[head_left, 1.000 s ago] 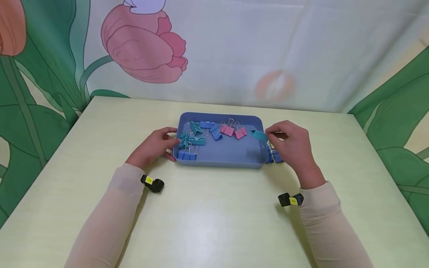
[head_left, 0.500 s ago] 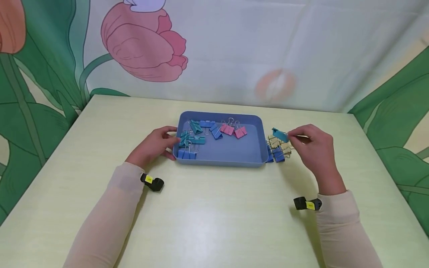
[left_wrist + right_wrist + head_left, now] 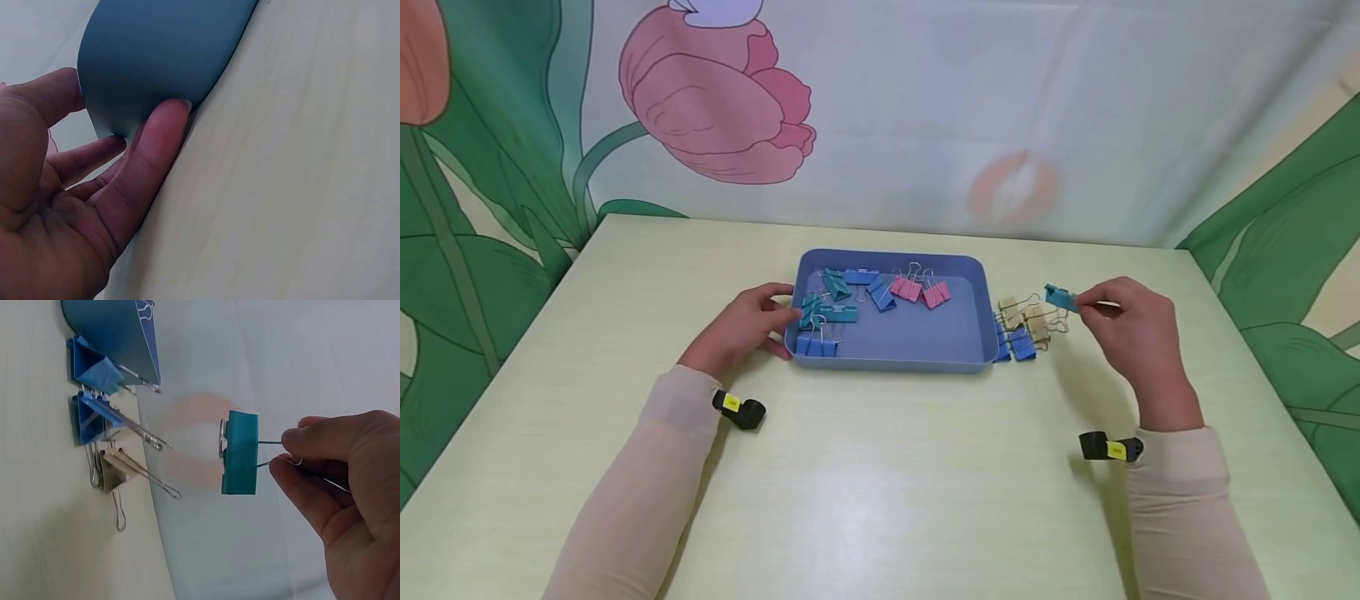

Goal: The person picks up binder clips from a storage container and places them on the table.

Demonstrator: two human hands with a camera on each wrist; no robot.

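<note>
My right hand (image 3: 1138, 342) pinches a teal binder clip (image 3: 1061, 297) by a wire handle between thumb and forefinger. It is raised right of the blue tray (image 3: 895, 365). In the right wrist view, the teal clip (image 3: 240, 453) hangs clear of the table. My left hand (image 3: 741, 327) holds the tray's left end, a fingertip over its rim; the left wrist view shows another finger (image 3: 165, 128) against the wall near the table. Inside the tray lie teal clips (image 3: 837, 285), blue clips (image 3: 882, 295) and pink clips (image 3: 936, 293).
Just right of the tray, blue binder clips (image 3: 1022, 344) and yellow binder clips (image 3: 1037, 321) sit close together on the pale table (image 3: 880, 467). A flower-printed cloth (image 3: 895, 125) hangs behind the table's far edge.
My right hand has carried the teal binder clip rightward, from over the tray's right end to past the clips beside it. The left hand keeps its place at the tray.
</note>
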